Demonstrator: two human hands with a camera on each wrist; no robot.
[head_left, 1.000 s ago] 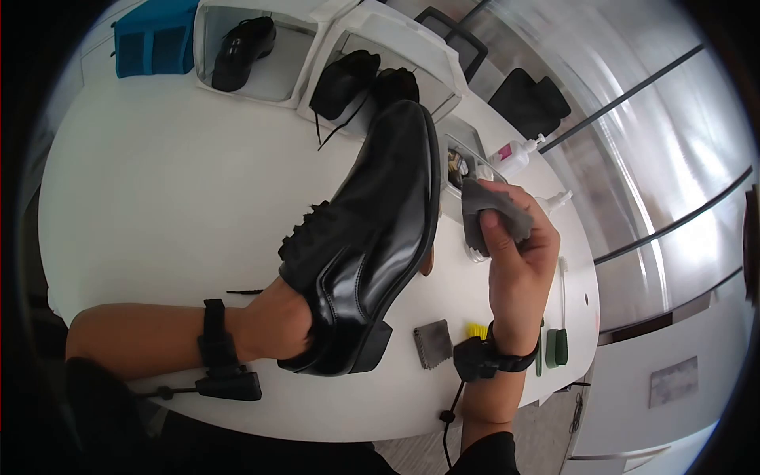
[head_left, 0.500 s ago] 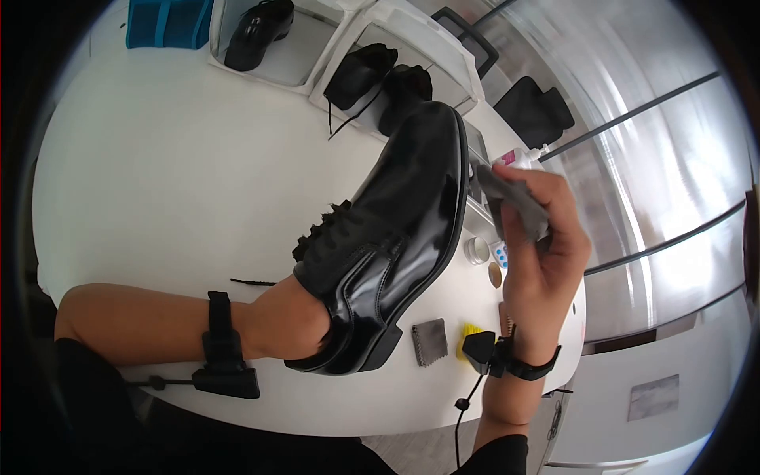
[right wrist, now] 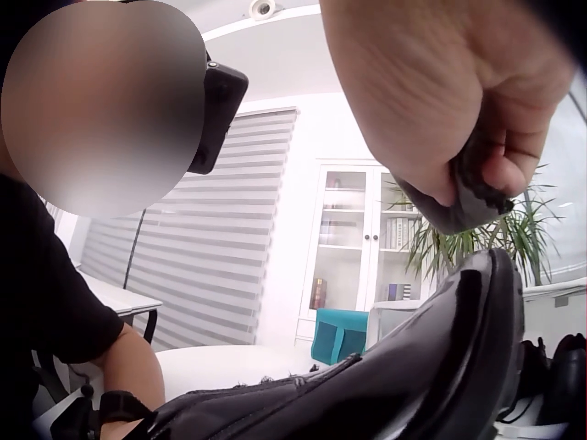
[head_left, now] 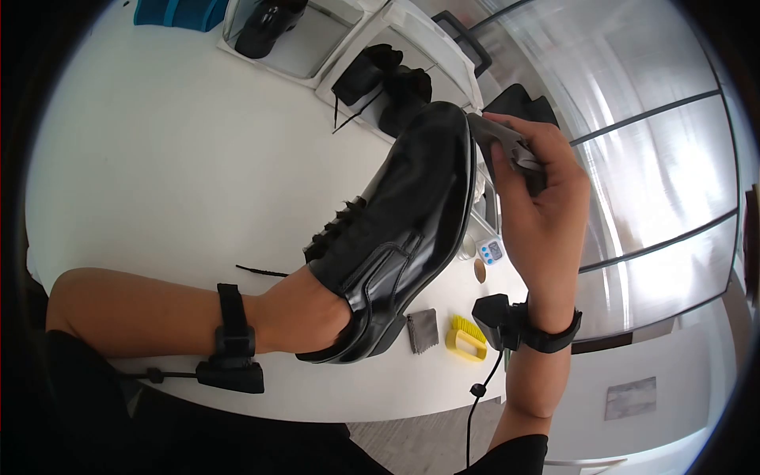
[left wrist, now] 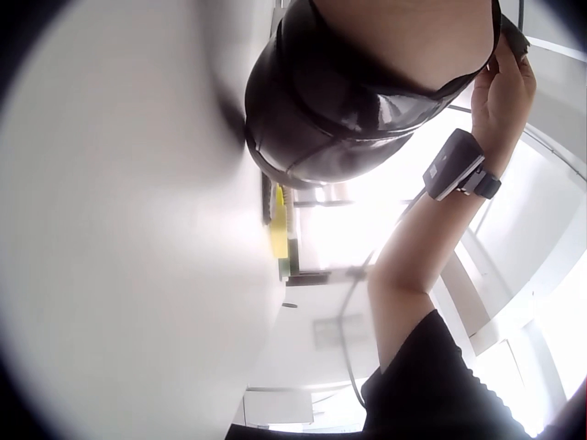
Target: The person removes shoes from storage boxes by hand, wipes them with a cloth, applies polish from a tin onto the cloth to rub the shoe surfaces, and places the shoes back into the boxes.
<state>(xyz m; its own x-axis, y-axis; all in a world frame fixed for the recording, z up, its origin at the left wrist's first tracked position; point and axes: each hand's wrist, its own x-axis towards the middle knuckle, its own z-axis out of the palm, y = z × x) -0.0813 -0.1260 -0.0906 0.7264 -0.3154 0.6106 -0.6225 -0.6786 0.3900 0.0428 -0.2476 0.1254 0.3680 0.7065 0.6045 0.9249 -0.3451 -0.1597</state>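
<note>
A black lace-up dress shoe (head_left: 419, 182) is tilted over the white table in the head view, its toe pointing away and its sole turned to the right. My left hand (head_left: 321, 313) reaches into the shoe's opening, so the fingers are hidden inside. Between thumb and fingers, my right hand (head_left: 546, 194) pinches a grey cloth (head_left: 492, 138) beside the toe. From the right wrist, the bunched cloth (right wrist: 449, 213) appears just above the toe tip. A loose black lace end (head_left: 260, 271) lies left of the shoe.
A second grey cloth (head_left: 423, 331) and a yellow brush (head_left: 467, 345) lie near the table's front edge. Behind them is a small timer (head_left: 491, 252). White open boxes with black shoes (head_left: 269, 30) stand at the back, next to a blue box (head_left: 180, 12).
My right hand has carried the cloth up and in towards the shoe's toe. The shoe has shifted slightly right in the view, with the left hand still in it.
</note>
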